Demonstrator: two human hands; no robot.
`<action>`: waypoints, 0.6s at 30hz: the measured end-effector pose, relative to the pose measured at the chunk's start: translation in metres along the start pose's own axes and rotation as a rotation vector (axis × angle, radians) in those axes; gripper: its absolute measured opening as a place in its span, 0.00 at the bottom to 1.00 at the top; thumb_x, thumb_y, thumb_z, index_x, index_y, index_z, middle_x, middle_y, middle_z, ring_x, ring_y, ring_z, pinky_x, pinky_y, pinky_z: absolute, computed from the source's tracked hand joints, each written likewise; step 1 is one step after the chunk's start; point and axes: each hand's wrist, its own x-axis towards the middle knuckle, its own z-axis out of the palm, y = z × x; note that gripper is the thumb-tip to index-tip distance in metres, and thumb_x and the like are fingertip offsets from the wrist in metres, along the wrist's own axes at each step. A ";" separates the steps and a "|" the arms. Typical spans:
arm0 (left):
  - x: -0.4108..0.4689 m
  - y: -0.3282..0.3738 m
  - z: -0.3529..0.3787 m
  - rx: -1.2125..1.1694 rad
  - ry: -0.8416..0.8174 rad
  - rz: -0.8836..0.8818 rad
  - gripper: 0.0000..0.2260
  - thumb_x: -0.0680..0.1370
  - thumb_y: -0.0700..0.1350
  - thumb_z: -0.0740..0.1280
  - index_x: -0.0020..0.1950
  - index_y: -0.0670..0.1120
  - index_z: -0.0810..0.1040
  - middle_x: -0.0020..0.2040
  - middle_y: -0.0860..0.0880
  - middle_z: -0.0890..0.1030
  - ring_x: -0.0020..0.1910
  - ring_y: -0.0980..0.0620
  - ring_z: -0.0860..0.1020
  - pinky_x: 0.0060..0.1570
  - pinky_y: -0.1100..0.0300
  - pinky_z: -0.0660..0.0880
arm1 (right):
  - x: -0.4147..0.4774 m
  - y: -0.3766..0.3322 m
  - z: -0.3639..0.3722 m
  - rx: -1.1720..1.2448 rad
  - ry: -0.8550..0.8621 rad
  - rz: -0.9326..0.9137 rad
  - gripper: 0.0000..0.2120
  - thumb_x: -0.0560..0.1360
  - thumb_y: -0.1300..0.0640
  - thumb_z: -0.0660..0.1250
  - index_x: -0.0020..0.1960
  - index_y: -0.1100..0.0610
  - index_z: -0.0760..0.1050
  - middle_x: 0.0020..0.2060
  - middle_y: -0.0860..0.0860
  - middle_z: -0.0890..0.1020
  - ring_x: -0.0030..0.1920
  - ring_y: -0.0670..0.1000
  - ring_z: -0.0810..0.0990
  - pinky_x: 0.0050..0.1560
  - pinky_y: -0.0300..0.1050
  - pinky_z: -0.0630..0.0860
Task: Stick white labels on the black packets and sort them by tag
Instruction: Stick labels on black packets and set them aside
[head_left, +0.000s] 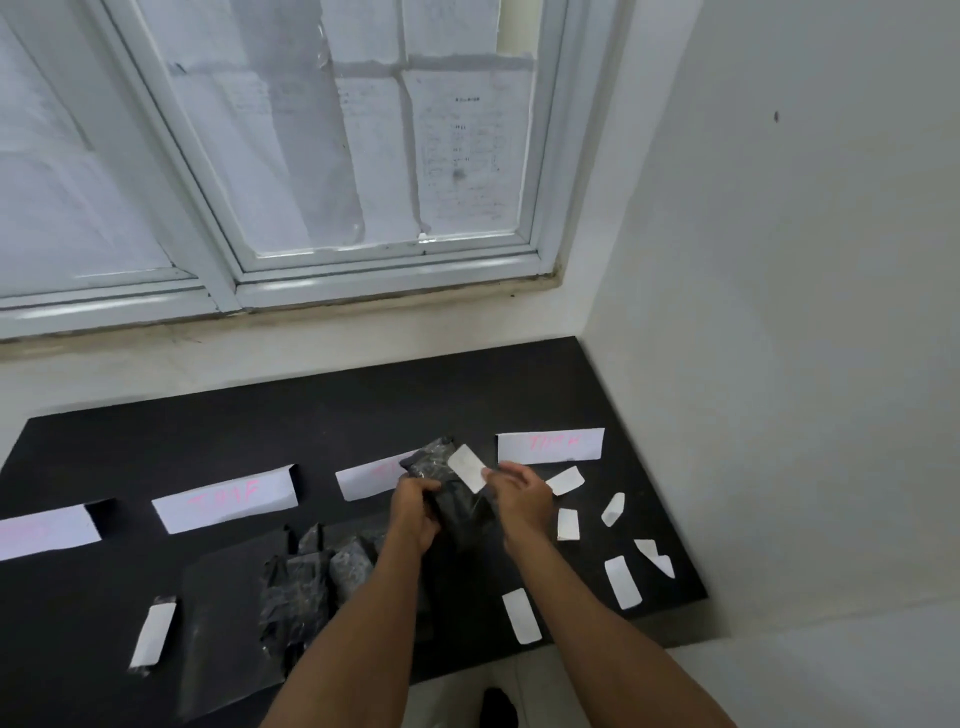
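Above the black table (156, 436), my left hand (413, 512) grips a crumpled black packet (452, 493) from its left side. My right hand (519, 493) pinches a white label (466, 466) that lies against the packet's upper part. More black packets (311, 577) are piled to the left of my left forearm. One packet with a white label on it (153, 631) lies at the front left. Several loose white labels (622, 581) are scattered on the table's right side.
Paper tags with pink writing lie in a row across the table: a far-left tag (44, 530), a second tag (226, 498), a third tag (366, 479) partly hidden by the packet, and a right tag (550, 445). A window and a white wall close off the back and right.
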 end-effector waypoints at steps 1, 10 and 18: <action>-0.004 0.004 0.002 -0.030 -0.019 0.012 0.16 0.72 0.32 0.56 0.57 0.36 0.76 0.47 0.39 0.80 0.44 0.41 0.78 0.49 0.50 0.76 | -0.005 -0.002 0.008 0.013 0.009 -0.010 0.11 0.68 0.61 0.75 0.50 0.58 0.80 0.38 0.49 0.85 0.40 0.48 0.83 0.46 0.44 0.81; -0.025 0.036 -0.024 -0.119 -0.120 0.097 0.08 0.76 0.44 0.62 0.45 0.40 0.77 0.43 0.41 0.80 0.42 0.43 0.79 0.43 0.52 0.77 | -0.046 -0.015 0.047 -0.060 0.100 -0.087 0.12 0.69 0.60 0.75 0.51 0.57 0.79 0.39 0.50 0.83 0.40 0.47 0.81 0.44 0.39 0.76; -0.014 0.041 -0.049 -0.014 -0.238 0.126 0.35 0.62 0.47 0.82 0.65 0.38 0.74 0.56 0.36 0.81 0.54 0.37 0.82 0.55 0.40 0.78 | -0.063 -0.013 0.063 -0.120 0.082 -0.152 0.15 0.67 0.59 0.75 0.52 0.54 0.78 0.37 0.47 0.83 0.41 0.47 0.82 0.50 0.48 0.80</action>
